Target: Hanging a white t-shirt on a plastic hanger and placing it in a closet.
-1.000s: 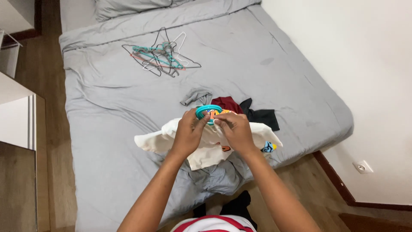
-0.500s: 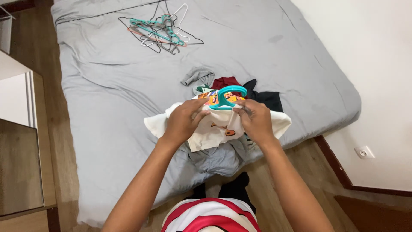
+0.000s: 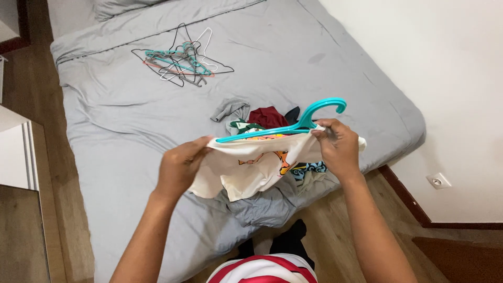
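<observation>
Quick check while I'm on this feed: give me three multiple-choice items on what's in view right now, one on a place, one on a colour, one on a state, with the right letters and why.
1. Where does the heap of spare hangers lie?
A. On the wooden floor
B. On the grey bed, far side
C. On the white cabinet

2. What colour is the hanger in the shirt?
A. Teal
B. Black
C. Red

3. How is the cream printed shirt held?
A. Lying flat, untouched
B. By one hand only
C. By both hands, stretched between them

Answers: 1 B, the hangers rest on the sheet near the pillows. 2 A, its hook and bar are teal. 3 C, the left hand and right hand each pinch an end.
</observation>
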